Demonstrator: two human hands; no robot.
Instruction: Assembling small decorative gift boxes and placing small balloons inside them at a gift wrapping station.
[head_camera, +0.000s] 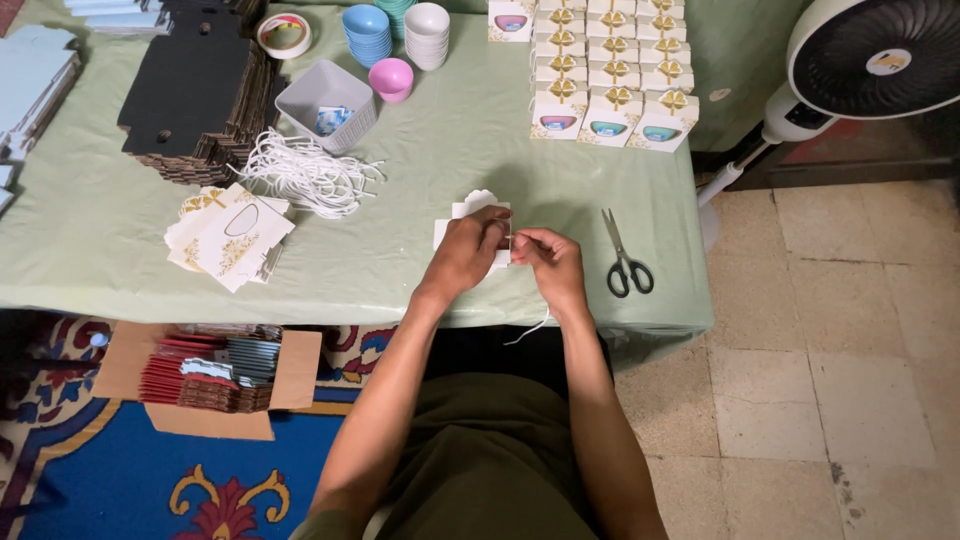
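Both hands work at desk (420, 170) edge: left hand (468, 250) grips small white box (478, 206), right hand (550, 262) pinches white cord (530, 328) at its side, just left of scissors (625, 258); finished boxes (610, 70) stacked beyond, flat blanks (228, 235) and loose cords (305, 175) remain.

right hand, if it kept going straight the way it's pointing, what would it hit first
The right hand points left, toward the left hand. It would first meet the small white box both hands hold, then the left hand's fingers. They are almost touching already.
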